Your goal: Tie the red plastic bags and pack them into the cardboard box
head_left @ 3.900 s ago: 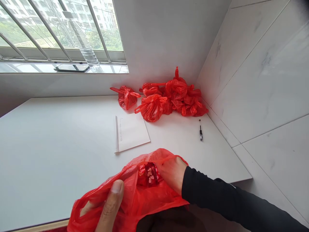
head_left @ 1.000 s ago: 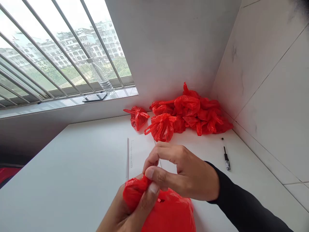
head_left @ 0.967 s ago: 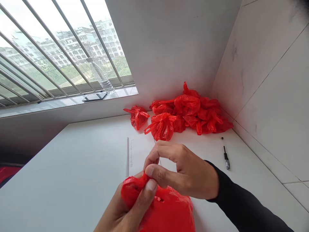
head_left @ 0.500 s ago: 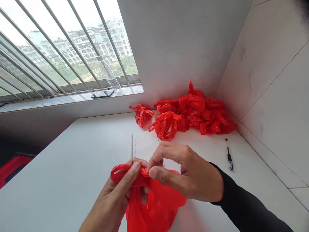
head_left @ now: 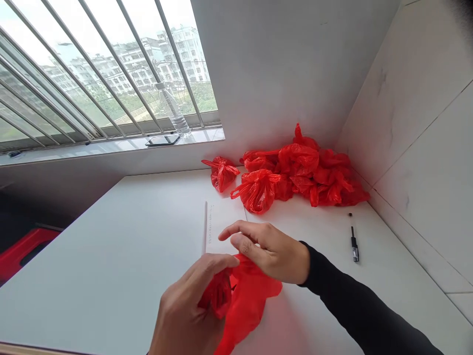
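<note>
Rolled knuckles-up since half a second ago, the left hand [head_left: 188,301] grasps the red bag [head_left: 248,301] at six o'clock; the right hand [head_left: 276,254] has parted thumb and forefinger, though whether its hidden fingers grip the bag I cannot tell. Tied bags [head_left: 297,161] sit toward one o'clock from there.

no text legible, tiny print [head_left: 211,224] in a column down the paper's [head_left: 228,222] left side, too small to read
</note>
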The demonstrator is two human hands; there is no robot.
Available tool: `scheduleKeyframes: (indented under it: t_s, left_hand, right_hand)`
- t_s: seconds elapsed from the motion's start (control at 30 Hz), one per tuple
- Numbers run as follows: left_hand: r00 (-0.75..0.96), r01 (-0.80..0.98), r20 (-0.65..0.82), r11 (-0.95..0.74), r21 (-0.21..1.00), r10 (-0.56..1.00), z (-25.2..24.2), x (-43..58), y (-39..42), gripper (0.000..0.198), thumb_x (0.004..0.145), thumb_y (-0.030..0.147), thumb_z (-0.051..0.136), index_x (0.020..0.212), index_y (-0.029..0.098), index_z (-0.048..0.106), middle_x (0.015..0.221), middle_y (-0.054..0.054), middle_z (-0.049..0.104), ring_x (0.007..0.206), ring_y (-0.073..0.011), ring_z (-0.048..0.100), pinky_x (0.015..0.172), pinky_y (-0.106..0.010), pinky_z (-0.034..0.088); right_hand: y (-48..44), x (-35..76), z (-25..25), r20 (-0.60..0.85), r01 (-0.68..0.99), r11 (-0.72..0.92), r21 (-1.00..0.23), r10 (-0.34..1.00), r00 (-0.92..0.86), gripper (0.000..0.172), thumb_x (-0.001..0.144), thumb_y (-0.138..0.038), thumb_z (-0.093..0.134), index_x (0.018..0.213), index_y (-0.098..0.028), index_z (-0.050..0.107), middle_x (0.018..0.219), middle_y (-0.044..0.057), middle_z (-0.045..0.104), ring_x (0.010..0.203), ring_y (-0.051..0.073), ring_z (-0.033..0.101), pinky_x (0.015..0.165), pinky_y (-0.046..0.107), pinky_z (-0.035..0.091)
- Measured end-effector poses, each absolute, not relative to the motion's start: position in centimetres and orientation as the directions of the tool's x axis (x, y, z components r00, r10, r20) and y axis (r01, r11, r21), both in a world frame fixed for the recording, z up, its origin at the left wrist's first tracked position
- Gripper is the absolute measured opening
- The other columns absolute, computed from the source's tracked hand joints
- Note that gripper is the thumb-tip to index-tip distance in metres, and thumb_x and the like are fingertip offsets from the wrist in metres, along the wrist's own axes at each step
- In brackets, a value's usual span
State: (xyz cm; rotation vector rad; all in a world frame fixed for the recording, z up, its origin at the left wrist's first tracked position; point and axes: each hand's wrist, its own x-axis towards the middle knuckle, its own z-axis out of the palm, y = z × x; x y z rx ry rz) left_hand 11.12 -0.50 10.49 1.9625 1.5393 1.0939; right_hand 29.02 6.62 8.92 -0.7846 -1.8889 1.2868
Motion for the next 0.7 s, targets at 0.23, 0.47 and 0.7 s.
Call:
scheduleKeyframes:
  t_s: [0.23, 0.47, 0.7]
  left_hand:
    - [0.129, 0.721, 0.612, -0.498, 0.482, 0.78, 9.0, 10.1, -0.2, 0.043, 0.088, 0.003, 0.053, 0.119, 0.031, 0.065, 0.118, -0.001, 0.065, 0.103, -0.0152, 0.065, 0.087, -0.022, 0.049]
    - [0.182, 0.724, 0.503, -0.462, 0.513, 0.845, 8.2, 8.6, -1.1, 0.056, 0.093, 0.007, 0.051, 0.139, 0.04, 0.055, 0.134, 0.0, 0.057, 0.115, -0.0159, 0.062, 0.09, -0.02, 0.052]
    - [0.215, 0.742, 0.427, -0.431, 0.513, 0.878, 6.8, 8.0, -1.8, 0.059, 0.098, 0.015, 0.048, 0.152, 0.036, 0.039, 0.153, -0.001, 0.046, 0.133, -0.0213, 0.051, 0.109, -0.03, 0.045]
  right_hand:
    - [6.9, 28.9, 8.0, 0.139, 0.064, 0.277, -0.959, 0.652, -0.745, 0.026, 0.096, -0.025, 0.053, 0.12, -0.02, 0.062, 0.061, -0.008, 0.049, 0.052, 0.008, 0.044, 0.052, 0.022, 0.039]
    - [6.7, 28.8, 8.6, 0.184, 0.092, 0.309, -0.947, 0.751, -0.634, 0.009, 0.092, -0.026, 0.059, 0.092, -0.018, 0.063, 0.087, 0.001, 0.067, 0.079, 0.014, 0.06, 0.077, 0.03, 0.051]
    - [6.3, 28.9, 8.9, 0.158, 0.19, 0.327, -0.926, 0.789, -0.593, 0.006, 0.082, -0.021, 0.06, 0.077, -0.02, 0.057, 0.08, -0.002, 0.064, 0.077, 0.013, 0.057, 0.071, 0.026, 0.046]
